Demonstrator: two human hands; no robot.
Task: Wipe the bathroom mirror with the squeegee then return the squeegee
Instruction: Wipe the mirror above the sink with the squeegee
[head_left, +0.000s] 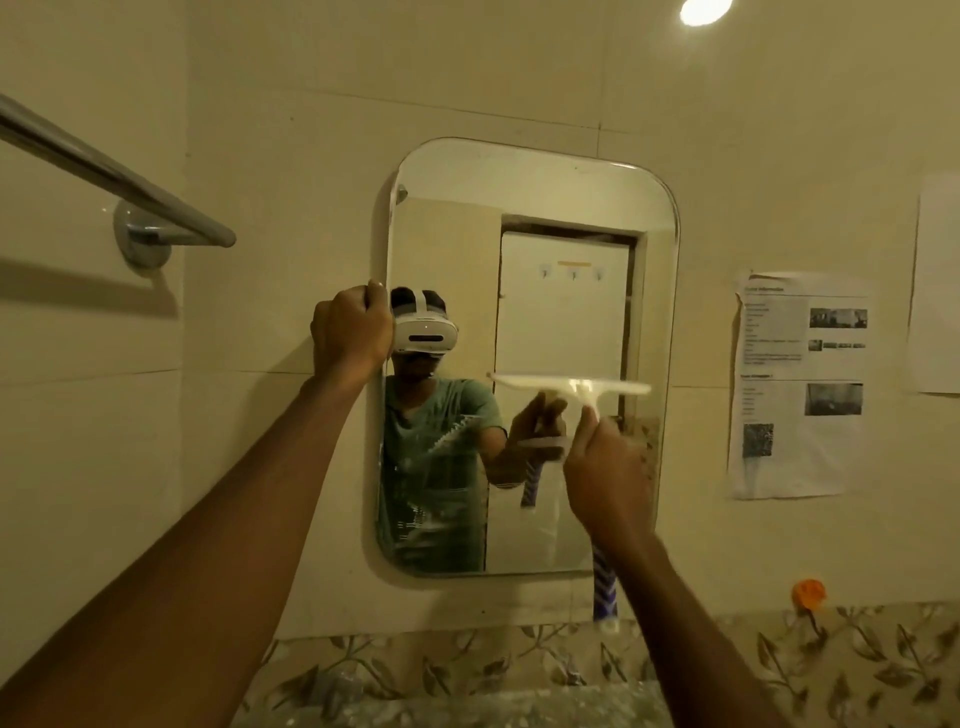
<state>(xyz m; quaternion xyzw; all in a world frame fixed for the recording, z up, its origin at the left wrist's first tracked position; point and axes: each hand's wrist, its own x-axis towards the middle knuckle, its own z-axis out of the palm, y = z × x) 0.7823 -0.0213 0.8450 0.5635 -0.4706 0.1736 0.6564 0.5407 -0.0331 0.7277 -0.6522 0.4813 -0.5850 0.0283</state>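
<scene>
The rounded rectangular mirror (561, 208) hangs on the tiled wall ahead. My right hand (608, 478) grips the squeegee (571, 387) by its handle, and the white blade lies level against the glass about halfway down, on the right half. The handle's blue-and-white striped end (605, 587) pokes out below my wrist. My left hand (353, 332) is closed around the mirror's left edge at mid height. Wet streaks show on the lower left of the glass.
A chrome towel bar (104, 171) juts from the left wall at head height. Printed paper sheets (800, 384) are stuck to the wall right of the mirror. An orange hook (809, 592) sits low right, above a leaf-patterned tile band (467, 670).
</scene>
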